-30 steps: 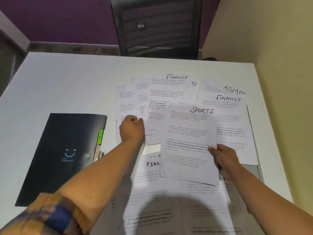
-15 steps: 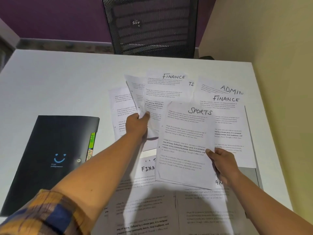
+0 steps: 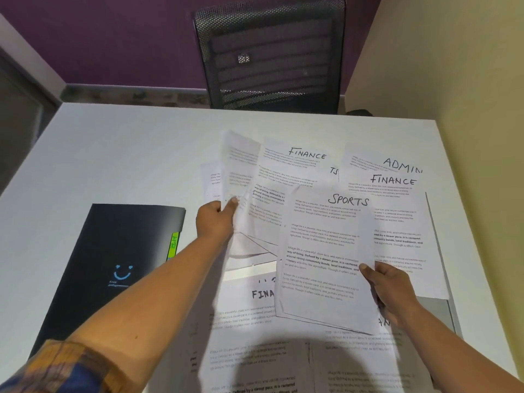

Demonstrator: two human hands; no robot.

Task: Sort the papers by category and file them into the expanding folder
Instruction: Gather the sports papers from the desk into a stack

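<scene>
R hand [image 3: 392,290] pinches SPORTS sheets [image 3: 326,259] at their right edge, held above loose papers [image 3: 397,222] spread on table [image 3: 113,154]. L hand [image 3: 217,221] grips a curled sheet [image 3: 241,177] w/ thumb + fingers, lifted off pile. Black folder [image 3: 113,265] lies closed, left of papers. Chair [image 3: 272,55] behind table.

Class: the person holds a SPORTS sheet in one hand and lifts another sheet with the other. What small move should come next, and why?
Probably turn the lifted sheet, pinched in the left hand, to read its heading, which is hidden. The right hand holds the SPORTS sheet, so only a match belongs with it.
</scene>
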